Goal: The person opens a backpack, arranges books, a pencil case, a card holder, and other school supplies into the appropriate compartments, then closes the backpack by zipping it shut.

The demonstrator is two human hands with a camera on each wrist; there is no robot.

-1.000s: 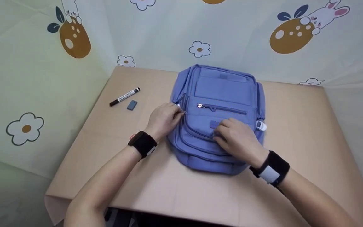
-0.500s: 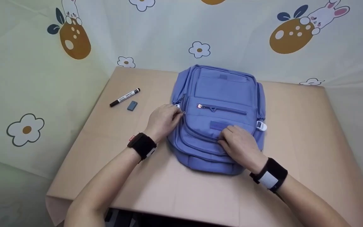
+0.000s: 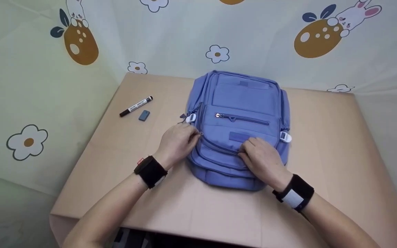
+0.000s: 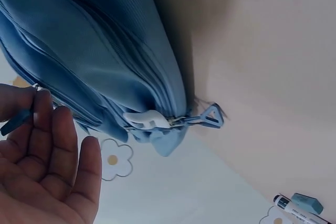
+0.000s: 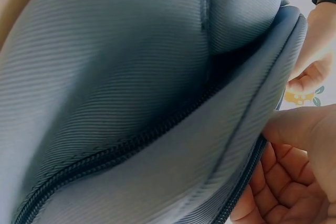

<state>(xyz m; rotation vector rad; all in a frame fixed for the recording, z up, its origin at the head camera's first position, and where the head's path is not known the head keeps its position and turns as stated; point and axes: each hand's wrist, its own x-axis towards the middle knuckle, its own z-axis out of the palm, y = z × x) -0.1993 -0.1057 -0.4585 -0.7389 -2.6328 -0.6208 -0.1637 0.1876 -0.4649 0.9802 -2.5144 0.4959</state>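
A blue backpack (image 3: 243,98) lies on the table, its front pockets facing up. At its left side my left hand (image 3: 177,142) pinches a blue zipper pull (image 4: 17,123) between thumb and forefinger; the metal slider (image 4: 37,86) shows at the fingertips. My right hand (image 3: 263,161) pinches the backpack's fabric along the lower edge of the front pocket, beside the zipper teeth (image 5: 231,190). A white side buckle (image 3: 191,118) and a loose triangular zipper pull (image 4: 212,116) stick out near my left hand.
Left of the backpack lie a black-and-white marker (image 3: 136,106) and a small blue-grey block (image 3: 144,115). A second white buckle (image 3: 285,136) is on the backpack's right side. Patterned cloth (image 3: 171,38) hangs behind the beige table (image 3: 329,144).
My left hand has moved down the pocket's left edge with the zipper pull, uncovering the side buckle. The right hand first shifted slightly down and right, then stayed at the pocket's lower edge.
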